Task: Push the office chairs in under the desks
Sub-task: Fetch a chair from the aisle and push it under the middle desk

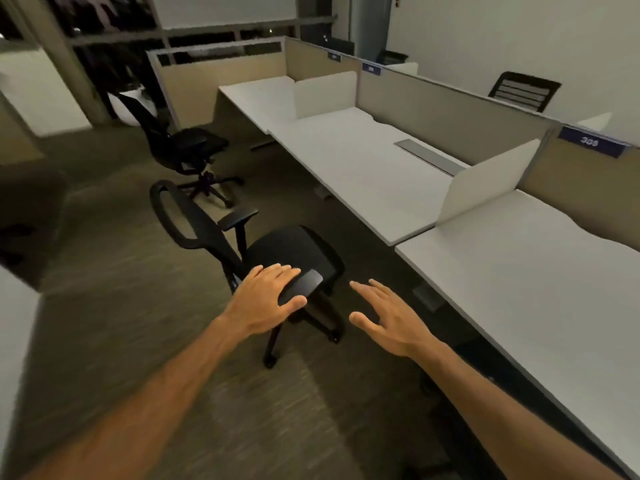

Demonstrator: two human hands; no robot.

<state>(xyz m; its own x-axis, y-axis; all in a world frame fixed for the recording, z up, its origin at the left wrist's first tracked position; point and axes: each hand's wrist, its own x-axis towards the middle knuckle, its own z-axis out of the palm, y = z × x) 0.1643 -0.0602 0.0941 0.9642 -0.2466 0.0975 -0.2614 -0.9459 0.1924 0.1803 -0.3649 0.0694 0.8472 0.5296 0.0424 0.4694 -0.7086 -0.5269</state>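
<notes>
Black near chair (pixel 277 251) sideways to desk (pixel 367 174), carpet gap between; left hand (pixel 266 299) flat on armrest (pixel 301 285), right hand (pixel 388 320) spread, empty.

An open-plan office – a row of white tables (pixel 367 168) split by low white dividers (pixel 485 180) and backed by tan partition panels (pixel 433 105) with blue number signs (pixel 593 141). Black swivel chairs (pixel 291 251) on castors stand on grey carpet (pixel 114 271), and dark windows (pixel 104 15) line the far wall
</notes>
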